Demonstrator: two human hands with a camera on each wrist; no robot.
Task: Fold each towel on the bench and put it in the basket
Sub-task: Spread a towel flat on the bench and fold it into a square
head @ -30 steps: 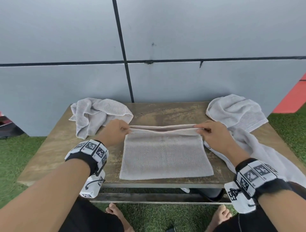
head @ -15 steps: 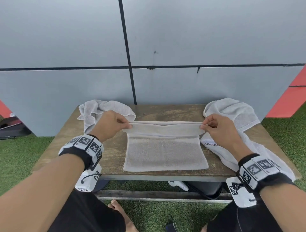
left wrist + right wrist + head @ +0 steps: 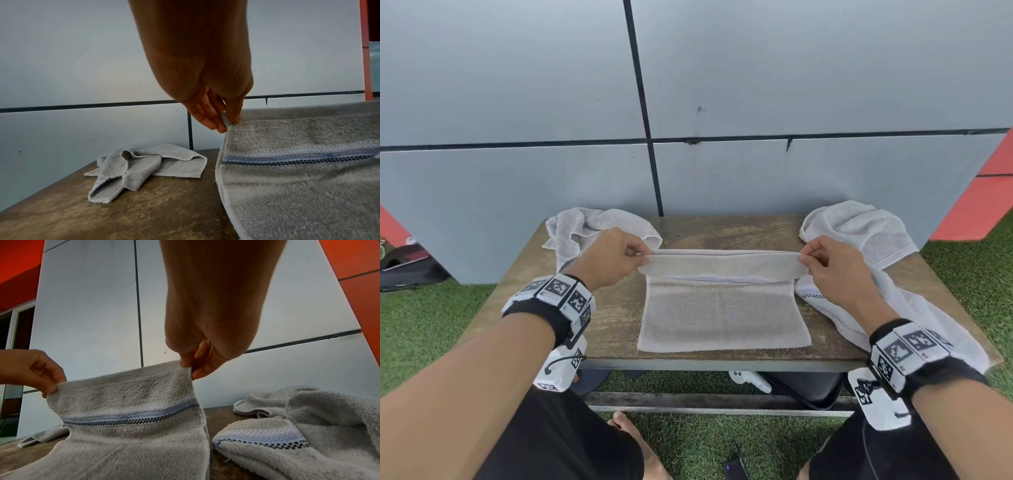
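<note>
A grey towel (image 3: 722,315) with a blue and black woven stripe lies in the middle of the wooden bench (image 3: 616,308). Its far edge is lifted off the bench and stretched between my hands. My left hand (image 3: 640,255) pinches the far left corner (image 3: 226,119). My right hand (image 3: 804,257) pinches the far right corner (image 3: 188,369). The towel's near part still rests flat on the bench. No basket shows in any view.
A crumpled grey towel (image 3: 585,229) lies at the bench's back left corner (image 3: 144,168). A bigger white towel (image 3: 873,260) is heaped at the right and hangs over the edge. A grey panelled wall stands right behind. Dark objects sit under the bench on the grass.
Both hands have raised the towel's far edge off the bench and drawn it toward me, so the raised band stands higher than before.
</note>
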